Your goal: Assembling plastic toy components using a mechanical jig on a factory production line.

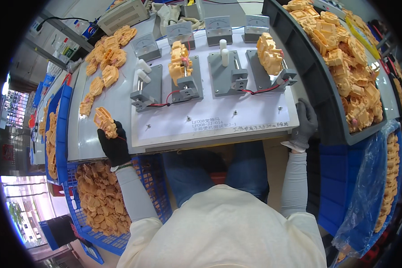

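In a black glove, my left hand (115,147) is closed around a pale-orange plastic gear housing (104,121), just left of the white-topped test board (205,127). My right hand (305,123), in a dark grey glove, rests against the board's right edge with fingers stretched forward and nothing visible in them. Several grey fixtures with metal shafts stand on the board. One orange housing (179,62) sits on the second fixture from the left, another (270,53) on the rightmost. White upright pegs show on the other fixtures (224,57). Red and black wires run by their metal blocks.
Analog panel meters (218,30) line the board's back. Loose housings (110,76) lie on the left of the table. A dark grey tray (315,67) heaped with housings stands right. Below left is a full blue basket (71,196); a plastic-lined blue bin (339,187) stands right.
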`<state>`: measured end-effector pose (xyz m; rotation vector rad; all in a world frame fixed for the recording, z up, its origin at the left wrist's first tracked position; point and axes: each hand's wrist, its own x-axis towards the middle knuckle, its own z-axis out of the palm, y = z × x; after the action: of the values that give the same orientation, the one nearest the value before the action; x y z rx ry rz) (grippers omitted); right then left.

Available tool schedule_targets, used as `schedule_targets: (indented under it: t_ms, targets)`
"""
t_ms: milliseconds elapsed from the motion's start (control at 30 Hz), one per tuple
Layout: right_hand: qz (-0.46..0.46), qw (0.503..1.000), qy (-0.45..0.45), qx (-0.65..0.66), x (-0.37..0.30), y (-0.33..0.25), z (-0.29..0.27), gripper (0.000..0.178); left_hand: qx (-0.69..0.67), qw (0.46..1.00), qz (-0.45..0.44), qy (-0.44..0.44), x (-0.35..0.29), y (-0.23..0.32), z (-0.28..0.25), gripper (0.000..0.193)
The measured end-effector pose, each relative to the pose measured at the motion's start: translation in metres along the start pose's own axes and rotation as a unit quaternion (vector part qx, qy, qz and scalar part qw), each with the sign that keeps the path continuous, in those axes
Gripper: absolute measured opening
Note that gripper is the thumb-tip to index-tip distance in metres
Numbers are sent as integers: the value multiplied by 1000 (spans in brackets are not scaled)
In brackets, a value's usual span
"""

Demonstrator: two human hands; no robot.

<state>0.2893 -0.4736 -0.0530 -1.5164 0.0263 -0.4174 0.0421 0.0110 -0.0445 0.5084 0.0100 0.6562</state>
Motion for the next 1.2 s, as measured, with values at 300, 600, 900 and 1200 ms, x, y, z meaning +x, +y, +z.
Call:
schedule_targets:
  t_ms: [300, 600, 900, 1200]
  targets:
    - [-8, 1000, -2, -11, -2, 0, -2, 18, -14, 1000, -2, -2, -2, -3, 5, 49]
    - [-6, 1000, -4, -5, -2, -2, -1, 19, -8, 1000, 3, 16, -2, -5, 6, 48]
    - [-7, 1000, -7, -5, -3, -5, -3, 19, -19, 1000, 0, -17, -3, -6, 11, 42]
    - [62, 997, -53, -18, 0, -34, -6, 21, -118, 989, 4, -88, -19, -8, 62, 19]
